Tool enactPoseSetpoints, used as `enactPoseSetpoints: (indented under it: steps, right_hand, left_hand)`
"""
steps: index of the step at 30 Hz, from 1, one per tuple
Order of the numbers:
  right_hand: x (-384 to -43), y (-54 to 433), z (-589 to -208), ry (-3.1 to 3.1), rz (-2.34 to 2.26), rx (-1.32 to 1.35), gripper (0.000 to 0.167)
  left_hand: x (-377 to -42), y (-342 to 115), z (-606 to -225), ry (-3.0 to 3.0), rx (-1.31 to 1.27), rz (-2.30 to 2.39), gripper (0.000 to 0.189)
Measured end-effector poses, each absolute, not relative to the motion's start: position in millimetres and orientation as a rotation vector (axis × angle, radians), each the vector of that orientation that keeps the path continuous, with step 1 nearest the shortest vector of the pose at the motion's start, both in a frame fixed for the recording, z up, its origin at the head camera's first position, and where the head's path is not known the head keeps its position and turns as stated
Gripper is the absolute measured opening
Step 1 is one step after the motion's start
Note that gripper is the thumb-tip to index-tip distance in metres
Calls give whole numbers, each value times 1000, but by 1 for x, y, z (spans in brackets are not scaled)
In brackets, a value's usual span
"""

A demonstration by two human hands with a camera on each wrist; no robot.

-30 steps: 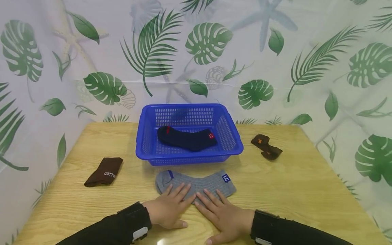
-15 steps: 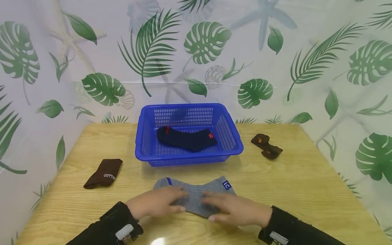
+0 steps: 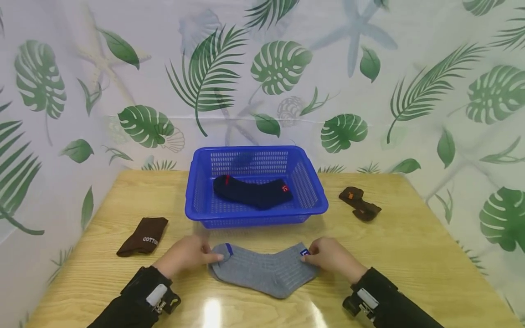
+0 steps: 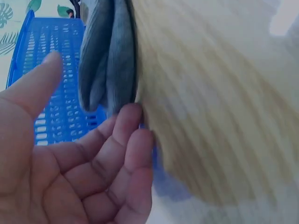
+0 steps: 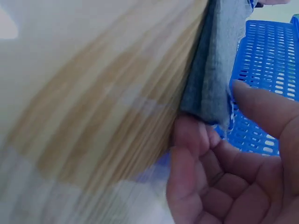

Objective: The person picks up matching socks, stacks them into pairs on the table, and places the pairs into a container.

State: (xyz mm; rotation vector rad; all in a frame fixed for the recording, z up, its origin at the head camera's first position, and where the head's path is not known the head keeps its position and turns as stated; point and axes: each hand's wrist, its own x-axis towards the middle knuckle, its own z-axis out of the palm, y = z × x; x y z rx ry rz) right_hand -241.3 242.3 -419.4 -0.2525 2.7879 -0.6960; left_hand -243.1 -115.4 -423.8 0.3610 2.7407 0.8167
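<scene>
A pair of grey socks [image 3: 264, 271] lies layered and flat on the table, with a blue stripe near the toe and a blue label at the cuff. My left hand [image 3: 188, 255] is at the toe end; in the left wrist view its fingertips [image 4: 128, 116] meet the toe edge while the thumb stands apart above. At the cuff, my right hand [image 3: 332, 257] pinches the corner, its thumb over the label and the fingertips [image 5: 190, 133] tucked against the lower edge.
A blue plastic basket [image 3: 256, 218] stands just behind, with dark navy socks [image 3: 254, 192] inside. One brown sock piece [image 3: 143, 237] lies on the left of the wooden table [image 3: 410, 269], and a crumpled brown one [image 3: 361, 205] on the right. A leaf-print cloth [image 3: 229, 123] hangs behind.
My hands were flat on the grey socks, then lifted and spread apart to the two ends. The socks have shifted slightly toward me. The head view has tilted up a little.
</scene>
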Motion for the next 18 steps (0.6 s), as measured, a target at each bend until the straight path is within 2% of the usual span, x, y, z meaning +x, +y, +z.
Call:
enactPoseSetpoints:
  steps: [6, 18]
  right_hand:
    - [-239, 236, -420, 2770, -690, -251, 26]
    - [-247, 243, -403, 2723, -886, -320, 27]
  left_hand:
    - [-245, -108, -435, 2753, 434, 845, 48]
    - [-245, -112, -427, 2778, 575, 911, 33]
